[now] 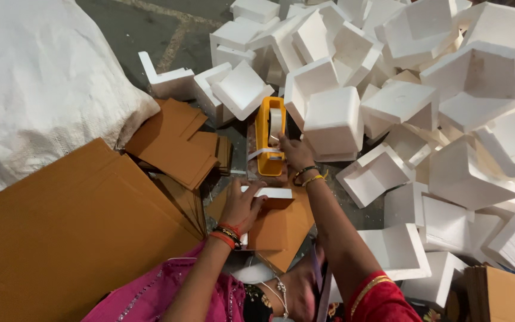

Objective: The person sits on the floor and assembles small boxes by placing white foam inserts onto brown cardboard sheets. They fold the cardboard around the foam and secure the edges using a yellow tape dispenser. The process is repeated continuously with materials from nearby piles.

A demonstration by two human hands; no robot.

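View from a head-worn camera, looking down at two bare hands working on a grey floor.

One yellow tape dispenser stands upright in the middle of the scene, carrying a pale roll of tape. A white strip of tape runs out from it to the left. The right hand reaches to the dispenser's right side, fingers curled together at the tape; whether it pinches the strip cannot be told. That wrist wears dark and yellow bangles.

The left hand lies flat, fingers spread a little, pressing on one small brown cardboard piece with a white foam strip along its top edge. The piece sits just in front of the dispenser, close to the person's lap. Its wrist wears red and black bangles.

To the right and behind is a heap of white foam corner blocks, more than twenty, too many to count exactly, each a chunky angled shape. To the left lie one large flat brown cardboard sheet and a loose stack of smaller brown cards, perhaps a dozen. One big white woven sack fills the upper left corner. Pink and red clothing shows at the bottom edge.
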